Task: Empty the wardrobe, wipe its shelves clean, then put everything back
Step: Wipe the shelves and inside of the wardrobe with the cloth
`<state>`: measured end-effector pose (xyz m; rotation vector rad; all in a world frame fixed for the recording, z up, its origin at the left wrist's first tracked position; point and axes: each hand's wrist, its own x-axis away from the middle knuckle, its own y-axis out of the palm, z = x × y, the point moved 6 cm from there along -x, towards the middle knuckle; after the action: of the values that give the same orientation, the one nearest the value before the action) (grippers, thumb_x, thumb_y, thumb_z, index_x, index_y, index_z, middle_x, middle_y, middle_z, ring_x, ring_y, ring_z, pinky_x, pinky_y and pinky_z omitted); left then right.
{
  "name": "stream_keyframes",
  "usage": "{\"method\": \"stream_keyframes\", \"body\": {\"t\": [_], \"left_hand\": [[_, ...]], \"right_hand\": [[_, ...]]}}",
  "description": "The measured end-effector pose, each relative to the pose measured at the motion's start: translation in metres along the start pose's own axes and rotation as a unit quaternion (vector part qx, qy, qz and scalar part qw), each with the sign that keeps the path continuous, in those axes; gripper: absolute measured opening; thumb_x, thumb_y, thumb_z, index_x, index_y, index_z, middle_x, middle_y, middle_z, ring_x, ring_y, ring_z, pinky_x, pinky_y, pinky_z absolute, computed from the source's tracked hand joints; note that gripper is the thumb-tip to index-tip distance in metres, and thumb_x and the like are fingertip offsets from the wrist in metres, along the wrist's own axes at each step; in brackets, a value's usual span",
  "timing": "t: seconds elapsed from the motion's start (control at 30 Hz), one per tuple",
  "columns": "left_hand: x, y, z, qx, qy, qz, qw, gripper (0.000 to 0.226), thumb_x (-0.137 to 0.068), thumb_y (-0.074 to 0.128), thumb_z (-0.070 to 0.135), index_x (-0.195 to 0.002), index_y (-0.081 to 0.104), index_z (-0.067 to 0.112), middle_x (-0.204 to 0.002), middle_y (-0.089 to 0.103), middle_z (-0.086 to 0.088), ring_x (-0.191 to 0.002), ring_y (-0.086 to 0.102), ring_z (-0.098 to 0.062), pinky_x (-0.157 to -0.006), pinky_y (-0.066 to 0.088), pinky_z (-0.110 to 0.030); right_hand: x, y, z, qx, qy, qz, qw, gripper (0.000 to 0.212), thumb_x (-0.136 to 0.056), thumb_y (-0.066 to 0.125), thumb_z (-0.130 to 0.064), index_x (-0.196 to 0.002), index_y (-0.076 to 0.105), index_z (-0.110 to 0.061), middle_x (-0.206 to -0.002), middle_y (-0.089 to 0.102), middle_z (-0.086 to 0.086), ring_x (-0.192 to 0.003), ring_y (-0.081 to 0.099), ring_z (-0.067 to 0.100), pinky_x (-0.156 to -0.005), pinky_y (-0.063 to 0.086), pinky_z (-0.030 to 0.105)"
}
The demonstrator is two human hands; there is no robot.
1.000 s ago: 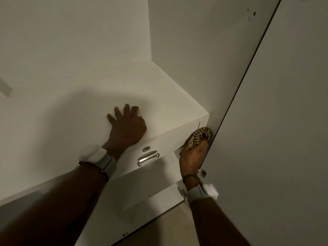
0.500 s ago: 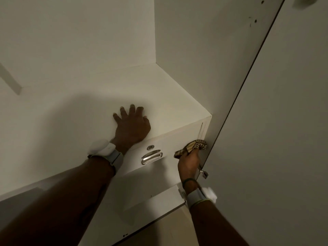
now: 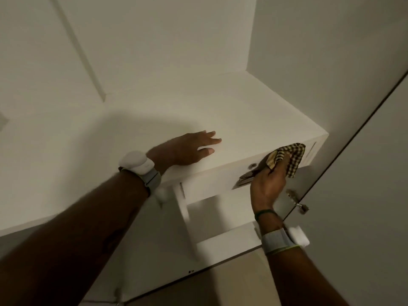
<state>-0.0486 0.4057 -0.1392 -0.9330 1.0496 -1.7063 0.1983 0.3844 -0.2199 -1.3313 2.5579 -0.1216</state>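
Inside the white wardrobe, my left hand lies flat, fingers straight, on the top of the white drawer unit. My right hand grips a brown-and-cream checked cloth and holds it against the drawer front, just right of the metal handle. The round lock shows above the handle. The cloth covers part of the drawer front near its right edge.
The open wardrobe door stands close on the right, with a metal hinge or latch at its inner edge. The wardrobe's back wall and right side wall enclose the shelf. A lower shelf and pale floor lie below.
The view has shifted right and closer. My right hand has carried the cloth from the drawer's right edge leftward toward the handle. My left hand has turned so its fingers point right.
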Motion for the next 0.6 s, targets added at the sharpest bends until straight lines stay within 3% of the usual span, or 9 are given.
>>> {"method": "stream_keyframes", "body": {"t": [0.1,0.23,0.33,0.43,0.5,0.6], "left_hand": [[0.01,0.003,0.0,-0.007,0.022,-0.002,1.0,0.049,-0.108,0.036,0.041,-0.157,0.028,0.038,-0.167,0.013,0.011,-0.155,0.006,-0.011,-0.126,0.005,-0.036],[0.013,0.004,-0.005,-0.017,0.027,-0.043,0.999,0.051,-0.109,0.03,0.044,-0.159,0.019,0.039,-0.168,0.003,0.011,-0.155,-0.003,-0.013,-0.124,-0.002,-0.036],[0.017,0.004,-0.006,-0.027,0.04,-0.064,0.997,0.052,-0.109,0.028,0.046,-0.159,0.015,0.041,-0.168,-0.001,0.011,-0.155,-0.005,-0.013,-0.125,-0.004,-0.036],[0.028,0.011,-0.006,-0.049,0.061,-0.037,0.996,0.051,-0.109,0.023,0.044,-0.16,0.014,0.039,-0.169,0.0,0.006,-0.155,-0.005,-0.018,-0.125,-0.003,-0.04],[0.037,0.018,-0.007,-0.048,0.068,-0.003,0.997,0.05,-0.11,0.02,0.044,-0.159,0.015,0.039,-0.169,0.002,0.006,-0.156,-0.004,-0.019,-0.126,-0.002,-0.042],[0.043,0.023,-0.01,-0.042,0.073,0.036,0.996,0.049,-0.109,0.02,0.044,-0.158,0.019,0.041,-0.169,0.006,0.008,-0.155,-0.002,-0.016,-0.126,-0.001,-0.041]], "right_hand": [[0.053,0.018,-0.009,0.008,-0.028,-0.056,0.998,0.065,-0.102,0.039,0.002,-0.161,0.02,-0.018,-0.159,0.038,0.005,-0.141,0.042,0.018,-0.12,0.027,0.024],[0.145,0.041,-0.031,0.035,-0.059,-0.124,0.99,0.069,-0.1,0.042,-0.002,-0.16,0.019,-0.029,-0.151,0.048,0.011,-0.128,0.054,0.027,-0.108,0.047,0.045],[0.208,0.059,-0.045,0.047,-0.116,-0.177,0.976,0.067,-0.1,0.044,-0.013,-0.16,0.018,-0.027,-0.157,0.041,0.008,-0.13,0.054,0.026,-0.107,0.048,0.042],[0.23,0.07,-0.053,0.052,-0.141,-0.159,0.976,0.069,-0.097,0.053,-0.003,-0.157,0.027,-0.024,-0.167,0.018,0.001,-0.147,0.031,0.015,-0.117,0.037,0.035],[0.229,0.073,-0.054,0.054,-0.153,-0.126,0.979,0.062,-0.093,0.057,0.001,-0.152,0.042,-0.015,-0.161,0.026,0.007,-0.146,0.032,0.02,-0.116,0.039,0.039],[0.227,0.078,-0.042,0.076,-0.157,-0.112,0.978,0.058,-0.086,0.066,0.002,-0.141,0.053,-0.009,-0.132,0.044,0.008,-0.12,0.045,0.02,-0.101,0.048,0.032]]}}
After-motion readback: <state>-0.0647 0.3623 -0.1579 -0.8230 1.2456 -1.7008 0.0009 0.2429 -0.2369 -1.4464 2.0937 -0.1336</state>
